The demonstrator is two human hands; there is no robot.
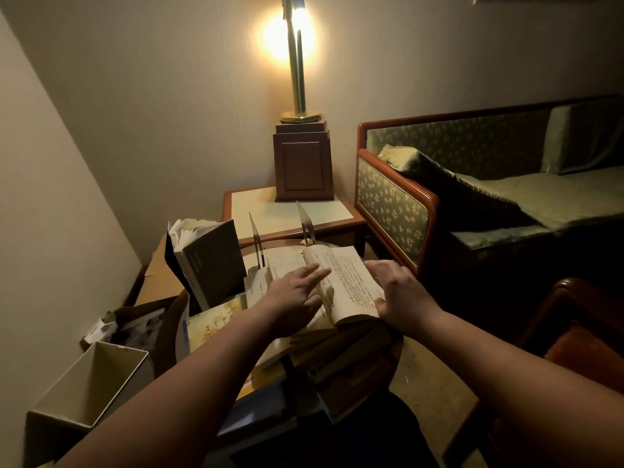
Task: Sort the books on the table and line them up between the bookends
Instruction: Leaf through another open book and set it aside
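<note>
An open book [351, 275] with yellowed printed pages lies on a pile of books on the small table. My left hand [297, 297] rests flat on its left page, fingers spread. My right hand [401, 292] grips the book's right edge. Two thin metal bookends [255, 238] [305, 224] stand upright just behind the open book, a gap between them. A dark-covered book [211, 261] stands tilted at the left with its pages fanned at the top. A yellow-covered book [212, 324] lies flat under my left forearm. More dark books [347, 363] are stacked beneath the open one.
A side table [324, 211] behind carries a lamp on a wooden base [302, 163]. A patterned sofa [472, 184] stands to the right and a red-seated chair [580, 349] at the near right. An open cardboard box [94, 383] sits at the lower left.
</note>
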